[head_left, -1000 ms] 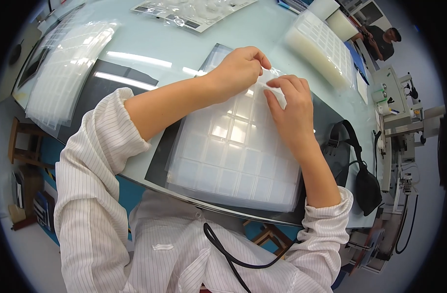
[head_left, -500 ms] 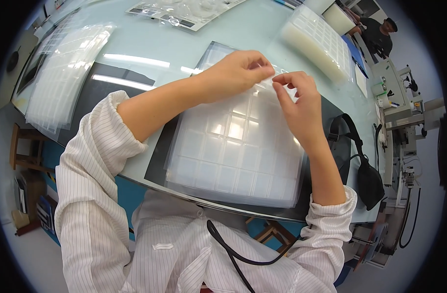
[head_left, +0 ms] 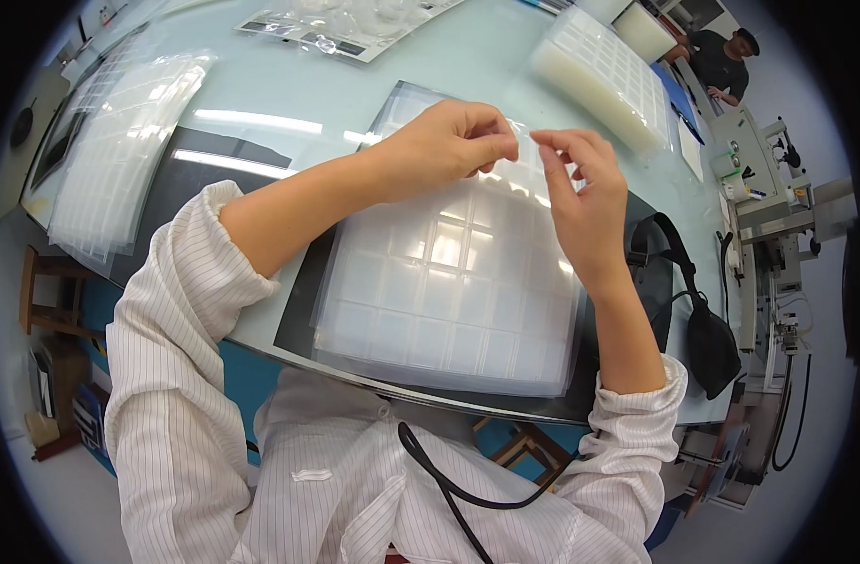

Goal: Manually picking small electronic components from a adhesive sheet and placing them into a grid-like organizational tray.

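A stack of clear plastic sheets with a grid of square pockets (head_left: 421, 310) lies in front of me on a dark mat (head_left: 297, 315). Over the far part of the stack is my left hand (head_left: 468, 141), its thumb and fingertips pressed together in a pinch. Whatever sits in that pinch, if anything, is too thin and clear to make out. Just right of it, above the stack's far right part, my right hand (head_left: 585, 183) has its thumb and forefinger slightly apart and the other fingers curled. I see nothing held between them.
More clear pocket sheets (head_left: 129, 150) lie at the left, and a thick stack of them (head_left: 604, 80) stands at the far right. Clear packaging (head_left: 355, 28) is at the back. A black strapped pouch (head_left: 710, 348) lies right. Another person (head_left: 721, 61) is beyond the table.
My hands have drawn a little apart: the left fingertips shifted slightly left, the right hand slightly right. The right thumb and forefinger show a small gap. The sheet stack stays in place.
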Demonstrator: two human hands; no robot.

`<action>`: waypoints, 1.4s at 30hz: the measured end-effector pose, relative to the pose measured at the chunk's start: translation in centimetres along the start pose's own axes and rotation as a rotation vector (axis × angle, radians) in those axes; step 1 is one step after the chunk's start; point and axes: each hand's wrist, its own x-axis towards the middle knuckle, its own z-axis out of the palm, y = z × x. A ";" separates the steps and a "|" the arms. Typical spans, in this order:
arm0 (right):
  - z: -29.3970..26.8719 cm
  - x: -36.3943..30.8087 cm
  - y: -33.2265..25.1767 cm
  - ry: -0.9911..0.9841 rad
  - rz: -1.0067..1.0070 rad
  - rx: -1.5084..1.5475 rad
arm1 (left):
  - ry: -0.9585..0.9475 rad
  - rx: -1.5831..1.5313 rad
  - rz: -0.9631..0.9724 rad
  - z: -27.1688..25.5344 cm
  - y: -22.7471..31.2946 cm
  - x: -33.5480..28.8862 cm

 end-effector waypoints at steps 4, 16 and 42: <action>0.3 -1.3 2.4 -0.117 -0.124 -0.390 | 0.094 -0.165 -0.082 0.3 0.5 -0.2; 0.3 -1.2 2.5 -0.106 -0.218 -0.370 | 0.133 -0.230 -0.074 0.4 0.4 -0.3; -2.3 -1.9 3.4 -0.157 -0.130 -0.416 | 0.146 -0.185 -0.175 3.6 0.7 1.6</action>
